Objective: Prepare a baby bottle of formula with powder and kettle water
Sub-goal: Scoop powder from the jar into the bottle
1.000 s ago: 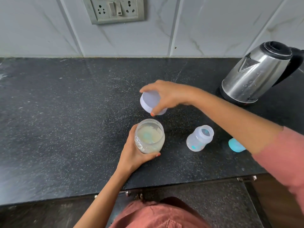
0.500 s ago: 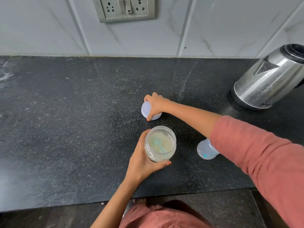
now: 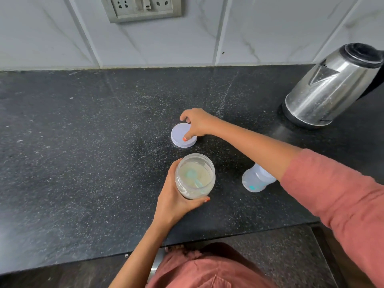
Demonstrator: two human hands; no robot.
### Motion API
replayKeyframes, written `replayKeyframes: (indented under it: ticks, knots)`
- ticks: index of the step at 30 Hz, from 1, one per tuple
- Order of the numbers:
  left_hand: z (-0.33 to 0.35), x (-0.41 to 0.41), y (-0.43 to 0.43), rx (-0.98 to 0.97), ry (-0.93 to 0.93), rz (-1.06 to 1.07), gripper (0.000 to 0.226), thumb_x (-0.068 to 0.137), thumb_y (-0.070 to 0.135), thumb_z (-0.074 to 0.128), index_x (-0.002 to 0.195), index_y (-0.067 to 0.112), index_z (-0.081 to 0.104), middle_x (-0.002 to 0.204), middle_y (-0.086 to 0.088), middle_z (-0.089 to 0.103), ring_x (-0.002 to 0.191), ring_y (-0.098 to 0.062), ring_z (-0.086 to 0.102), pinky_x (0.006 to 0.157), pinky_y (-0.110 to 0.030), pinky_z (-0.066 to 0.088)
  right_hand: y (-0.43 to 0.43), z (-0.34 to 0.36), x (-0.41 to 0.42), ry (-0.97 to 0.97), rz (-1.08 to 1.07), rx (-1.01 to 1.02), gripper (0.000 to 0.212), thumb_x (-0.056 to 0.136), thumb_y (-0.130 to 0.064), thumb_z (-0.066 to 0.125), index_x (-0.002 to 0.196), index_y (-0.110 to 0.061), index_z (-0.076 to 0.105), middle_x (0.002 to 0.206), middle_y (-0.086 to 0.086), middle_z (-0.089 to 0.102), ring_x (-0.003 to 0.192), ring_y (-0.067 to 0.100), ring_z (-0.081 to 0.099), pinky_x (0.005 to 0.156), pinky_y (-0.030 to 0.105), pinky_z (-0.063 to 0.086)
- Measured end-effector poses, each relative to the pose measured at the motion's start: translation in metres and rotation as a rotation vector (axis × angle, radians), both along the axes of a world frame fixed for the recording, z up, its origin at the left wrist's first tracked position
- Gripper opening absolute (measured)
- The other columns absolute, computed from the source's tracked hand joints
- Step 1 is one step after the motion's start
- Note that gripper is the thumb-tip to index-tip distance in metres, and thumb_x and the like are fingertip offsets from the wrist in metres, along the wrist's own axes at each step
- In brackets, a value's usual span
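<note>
**Two grips at work: left grip round the jar, right grip on the lid**

Left grip wraps the lower wall of the jar, thumb across the near side and fingers behind, and tips it a little toward the camera. The right grip is narrow over the lid: its thumb tip is on the flat top and its fingers are curled at the far edge. That lid lies flat on the table, just beyond the jar.

The jar looks like clear, thin plastic, so it is probably light and a bit slick. A hold low on the wall, as it is now, leaves the mouth free. Squeezing hard would likely flex it. Its mouth is open, and inside lies pale powder with a teal scoop resting on it. The scoop's handle points to the near right and is the sensible place to pinch.

The baby bottle stands on the table just right of the jar. It is translucent, and its top is hidden under the right forearm, so I cannot tell whether it is open or what is in it. It is likely light and easy to knock over, so it should be steadied by the body when filling.

The steel kettle sits on its base at the far right, well apart from the bottle, with its lid down. Its contents are not visible. It is probably heavy and possibly hot, so it should be held by the black handle only.
</note>
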State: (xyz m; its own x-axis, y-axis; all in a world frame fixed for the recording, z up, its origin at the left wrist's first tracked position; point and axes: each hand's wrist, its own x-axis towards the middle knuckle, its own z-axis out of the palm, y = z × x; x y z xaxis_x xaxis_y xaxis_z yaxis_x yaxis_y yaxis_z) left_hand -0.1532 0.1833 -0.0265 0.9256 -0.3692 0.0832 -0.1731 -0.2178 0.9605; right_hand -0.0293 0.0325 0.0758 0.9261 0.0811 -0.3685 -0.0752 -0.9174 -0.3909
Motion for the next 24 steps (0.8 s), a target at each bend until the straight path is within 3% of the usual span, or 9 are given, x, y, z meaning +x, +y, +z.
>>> replayKeyframes:
  ticks: [4, 8, 13, 15, 18, 21, 24]
  knots:
    - [-0.001, -0.001, -0.001, -0.007, -0.015, -0.005, 0.097, 0.046, 0.051, 0.084, 0.125, 0.055, 0.028, 0.126, 0.036, 0.043, 0.116, 0.011, 0.044, 0.090, -0.001, 0.032, -0.005, 0.030, -0.035, -0.084, -0.066, 0.120, 0.039, 0.072, -0.011, 0.074, 0.109, -0.008, 0.061, 0.112, 0.010, 0.062, 0.100, 0.022, 0.059, 0.084, 0.030, 0.046]
    - [0.002, 0.000, -0.004, -0.025, -0.031, -0.012, 0.094, 0.046, 0.050, 0.083, 0.122, 0.058, 0.029, 0.124, 0.038, 0.044, 0.115, 0.013, 0.045, 0.087, -0.001, 0.032, -0.006, 0.056, -0.077, -0.085, -0.090, 0.229, 0.019, 0.074, -0.002, 0.068, 0.090, -0.011, 0.067, 0.095, 0.008, 0.069, 0.087, 0.021, 0.067, 0.081, 0.032, 0.053]
    - [0.004, 0.002, -0.006, -0.051, -0.011, -0.024, 0.093, 0.046, 0.046, 0.085, 0.122, 0.056, 0.032, 0.122, 0.032, 0.050, 0.113, 0.007, 0.049, 0.089, -0.006, 0.038, 0.006, 0.062, -0.116, -0.049, -0.014, 0.116, 0.007, 0.076, -0.010, 0.066, 0.081, -0.013, 0.070, 0.077, -0.003, 0.065, 0.076, 0.013, 0.062, 0.075, 0.030, 0.052]
    - [0.003, 0.001, -0.006, -0.054, 0.004, -0.028, 0.094, 0.046, 0.045, 0.086, 0.123, 0.054, 0.031, 0.123, 0.029, 0.051, 0.114, 0.004, 0.051, 0.090, -0.010, 0.040, 0.015, 0.055, -0.124, -0.043, 0.002, 0.006, 0.006, 0.078, -0.019, 0.065, 0.081, -0.015, 0.069, 0.079, -0.003, 0.061, 0.082, 0.019, 0.062, 0.070, 0.029, 0.044]
    - [0.001, -0.001, -0.006, -0.057, 0.022, -0.037, 0.097, 0.048, 0.044, 0.087, 0.127, 0.049, 0.031, 0.125, 0.028, 0.051, 0.115, 0.003, 0.051, 0.091, -0.012, 0.041, 0.027, 0.043, -0.129, -0.055, 0.022, -0.165, 0.015, 0.081, -0.027, 0.064, 0.092, -0.017, 0.065, 0.101, 0.005, 0.062, 0.093, 0.027, 0.061, 0.069, 0.029, 0.034]
    - [-0.002, -0.003, -0.005, -0.047, 0.024, -0.034, 0.099, 0.050, 0.043, 0.088, 0.130, 0.049, 0.029, 0.126, 0.028, 0.051, 0.117, 0.003, 0.051, 0.091, -0.014, 0.043, 0.036, 0.034, -0.126, -0.110, 0.057, -0.309, 0.022, 0.083, -0.024, 0.062, 0.103, -0.015, 0.060, 0.109, 0.007, 0.060, 0.100, 0.028, 0.059, 0.068, 0.030, 0.031]
    - [-0.002, -0.002, -0.004, -0.040, 0.037, -0.018, 0.100, 0.048, 0.045, 0.088, 0.127, 0.055, 0.028, 0.125, 0.028, 0.052, 0.117, 0.002, 0.051, 0.091, -0.026, 0.047, 0.041, 0.028, -0.121, -0.114, 0.086, -0.397, 0.023, 0.087, -0.019, 0.054, 0.109, -0.013, 0.055, 0.110, 0.005, 0.060, 0.103, 0.026, 0.058, 0.068, 0.030, 0.030]
